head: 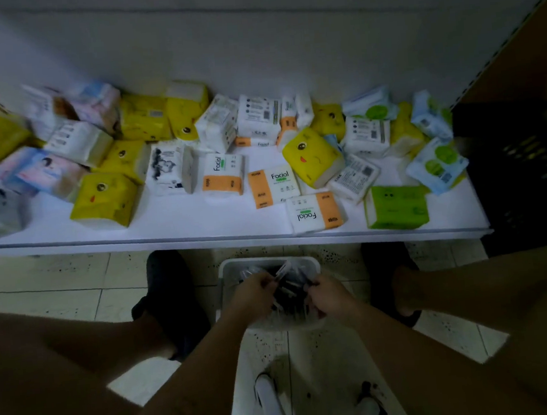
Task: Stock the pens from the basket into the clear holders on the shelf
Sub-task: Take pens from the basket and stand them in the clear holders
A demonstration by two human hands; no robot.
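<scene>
Our hands are in the white plastic basket [234, 267] on the floor, below the white shelf [200, 220]. The grip of our left hand [253, 292] curls round dark clear-capped pens [282, 270]; that of our right hand [329, 293] is too blurred to tell. A loose bundle could slip and scatter across the tiles.

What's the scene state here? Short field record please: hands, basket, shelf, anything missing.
left hand: in basket, grip on pens
right hand: in basket, fingers curled; grip unclear
basket: white, on floor
shelf: tissue packs scattered
clear holders: not in view
black crate: right of shelf
</scene>
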